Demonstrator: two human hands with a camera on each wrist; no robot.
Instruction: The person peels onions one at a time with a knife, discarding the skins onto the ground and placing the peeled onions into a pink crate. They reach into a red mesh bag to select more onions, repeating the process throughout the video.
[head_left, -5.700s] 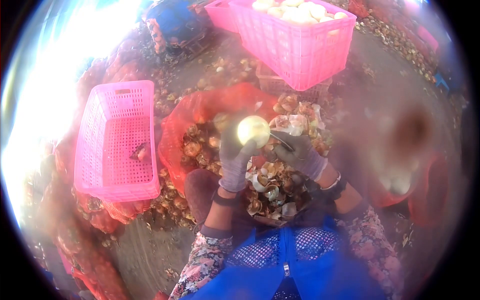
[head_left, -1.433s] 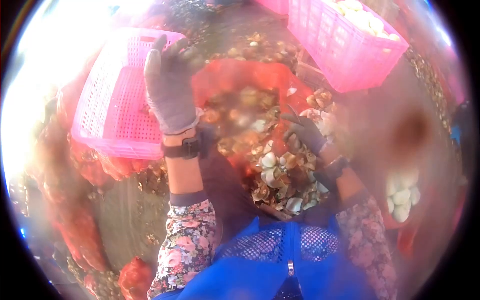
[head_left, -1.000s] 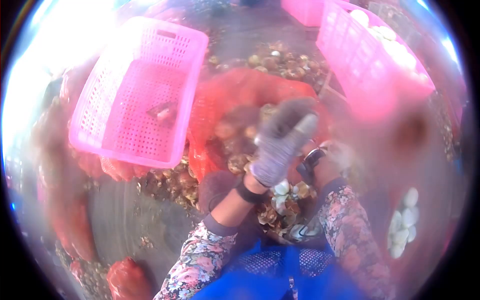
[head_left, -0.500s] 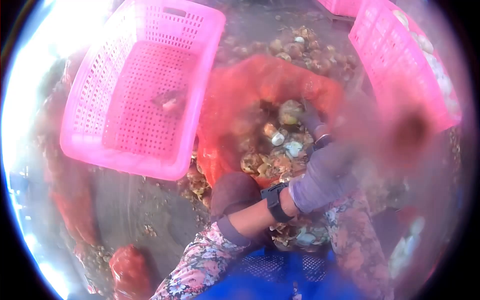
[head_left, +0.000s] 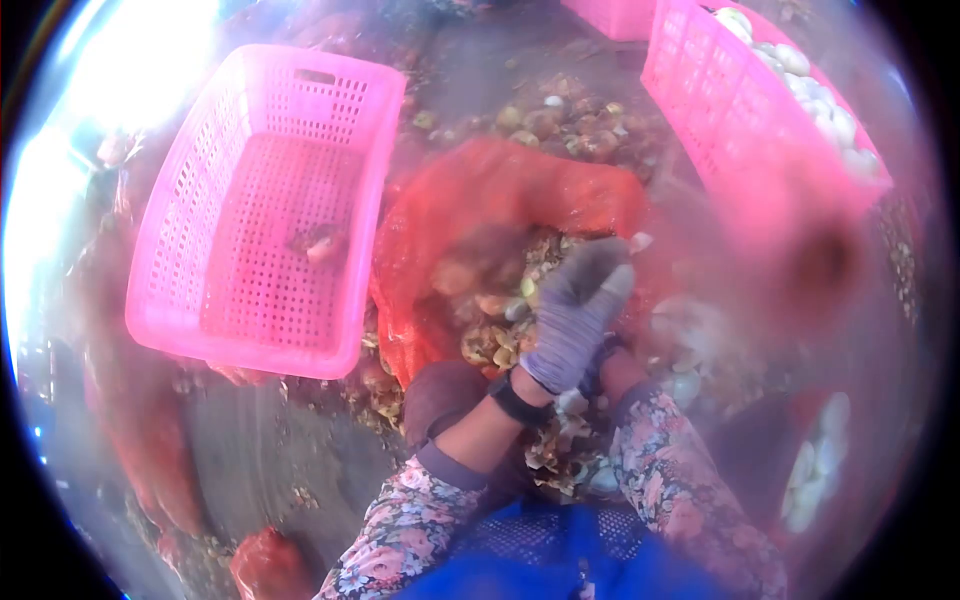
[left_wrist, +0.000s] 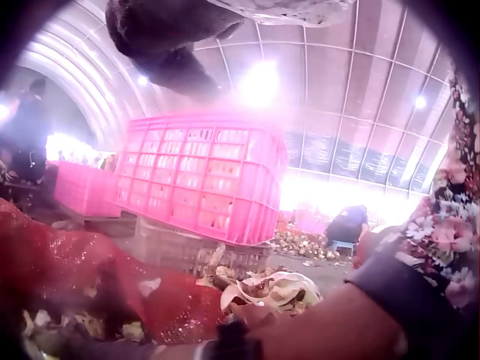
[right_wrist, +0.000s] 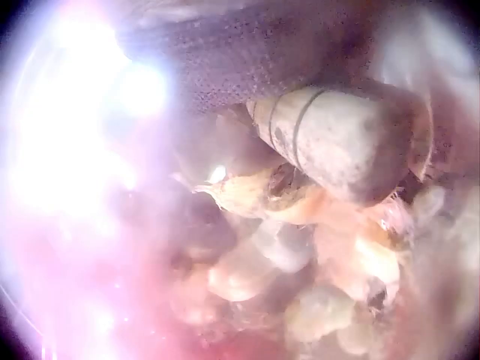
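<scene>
In the head view my gloved left hand [head_left: 580,310] is over the red mesh bag's opening, fingers and thumb extended, with nothing seen in it. In the left wrist view its dark gloved fingers [left_wrist: 176,64] hang at the top. It covers most of my right hand in the head view. In the right wrist view the right hand's glove [right_wrist: 247,60] lies along a pale, banded knife handle [right_wrist: 337,142], which it grips; the blade is hidden. Just below the handle is an onion with dry brown skin [right_wrist: 262,196]. More unpeeled onions [head_left: 490,340] fill the red mesh bag [head_left: 500,175].
An open pink crate [head_left: 275,240] with a small scrap inside stands at left. Another pink crate [head_left: 740,130], heaped with peeled onions [head_left: 800,85], stands at upper right. Peeled onions [head_left: 818,465] lie at lower right. Loose skins [head_left: 560,450] lie before my lap.
A few seconds ago my left hand held a peeled onion. Half a second ago it reached across to the right; now it is back over the bag. My right hand has drawn back toward me.
</scene>
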